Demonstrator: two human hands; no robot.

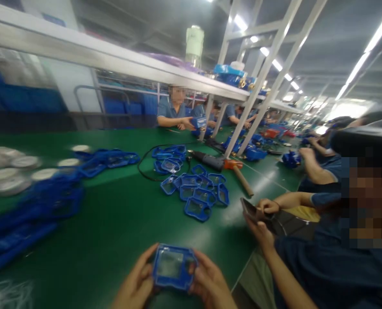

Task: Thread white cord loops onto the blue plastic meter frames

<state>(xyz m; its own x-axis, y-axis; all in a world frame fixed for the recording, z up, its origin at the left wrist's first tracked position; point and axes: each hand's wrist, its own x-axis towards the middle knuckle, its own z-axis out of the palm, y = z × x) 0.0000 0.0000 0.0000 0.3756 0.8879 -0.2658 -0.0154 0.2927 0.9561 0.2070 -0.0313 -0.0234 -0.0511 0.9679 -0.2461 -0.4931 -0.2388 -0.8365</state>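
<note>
A blue plastic frame (174, 284) with a clear rectangular window and a round hole on its right side is held upright, close in front of me. My left hand (138, 274) grips its left edge. My right hand (210, 274) grips its right edge, with fingertips showing near the round hole. Ahead on the green table lies a loose pile of similar blue frames (195, 209). Further left, more blue frames (53, 199) are spread in a long blurred heap.
Round white discs (12, 171) lie at the far left. A dark power tool (206, 160) with a cable and an orange-headed hammer (243, 180) lie beyond the pile. At my right a person holds a phone-like dark object (250, 209). Metal posts (242, 116) carry a shelf (178, 77).
</note>
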